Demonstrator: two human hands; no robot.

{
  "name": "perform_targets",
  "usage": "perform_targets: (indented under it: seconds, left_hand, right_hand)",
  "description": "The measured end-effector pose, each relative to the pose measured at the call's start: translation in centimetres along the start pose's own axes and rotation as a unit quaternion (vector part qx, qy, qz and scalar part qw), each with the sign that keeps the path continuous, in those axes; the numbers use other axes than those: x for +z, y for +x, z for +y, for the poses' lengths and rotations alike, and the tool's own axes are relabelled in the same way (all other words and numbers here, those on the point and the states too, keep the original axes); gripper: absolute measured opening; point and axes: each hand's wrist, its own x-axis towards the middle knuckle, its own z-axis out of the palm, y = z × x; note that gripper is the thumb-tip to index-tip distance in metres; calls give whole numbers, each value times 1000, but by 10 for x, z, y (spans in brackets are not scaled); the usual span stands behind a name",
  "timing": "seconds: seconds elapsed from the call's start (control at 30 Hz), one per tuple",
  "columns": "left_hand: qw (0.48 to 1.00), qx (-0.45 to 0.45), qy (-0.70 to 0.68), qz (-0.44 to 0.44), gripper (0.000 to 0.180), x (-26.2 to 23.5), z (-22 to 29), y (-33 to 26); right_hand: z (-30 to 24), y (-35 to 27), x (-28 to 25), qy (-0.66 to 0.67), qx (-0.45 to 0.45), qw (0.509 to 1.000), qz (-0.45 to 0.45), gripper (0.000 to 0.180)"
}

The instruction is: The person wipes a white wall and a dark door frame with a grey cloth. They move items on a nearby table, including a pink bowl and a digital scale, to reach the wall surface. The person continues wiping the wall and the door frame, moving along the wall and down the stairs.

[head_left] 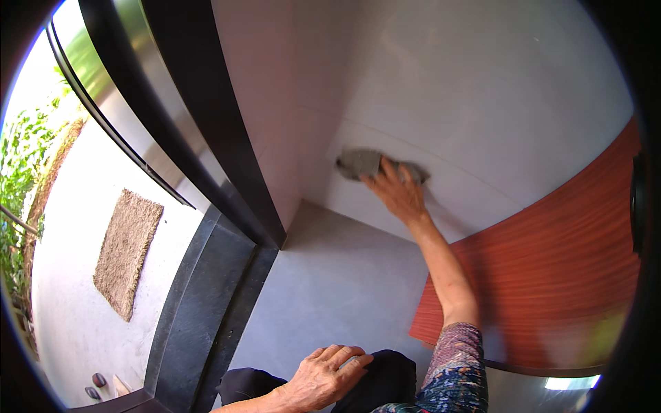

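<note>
My right hand (396,189) is stretched out to the pale wall (441,103), a little above the floor. Its fingers press a grey-brown cloth (361,164) against the wall tiles. The cloth is bunched, sticks out on both sides of the fingers and is slightly blurred. My left hand (327,378) rests on my dark-trousered knee (385,375) near the lower edge, its fingers bent loosely over it. Nothing shows in that hand, though its palm is hidden.
A black door frame (200,96) and dark sill (206,282) stand to the left. Beyond them lie a shaggy brown mat (129,255) and plants (27,151). A red-brown wooden panel (537,275) is close by my right arm. Grey floor tile (330,275) lies before me.
</note>
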Motion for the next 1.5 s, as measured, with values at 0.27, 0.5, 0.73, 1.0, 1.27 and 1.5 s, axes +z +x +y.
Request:
perform_targets:
  seconds: [0.27,0.5,0.73,1.0,1.27,1.5]
  left_hand:
    - [998,-8,-3,-59,31,0,-15,1]
    - [988,-104,17,-110,36,-12,-53,5]
    - [973,-123,52,-190,45,-17,-57,1]
    - [967,-131,53,-211,48,-25,-47,-1]
    - [970,-88,57,-220,51,-22,-38,-4]
    - [961,-71,56,-261,50,-18,-36,1]
  right_hand:
    - [25,141,-39,-37,218,948,229,36]
    - [-58,113,24,-29,72,991,109,29]
    - [-138,32,107,66,-28,997,-40,32]
    - [-144,-95,137,64,-11,981,-185,30]
    - [-21,-137,-4,-16,225,972,-58,6]
    - [44,-66,-30,-29,443,870,215,42]
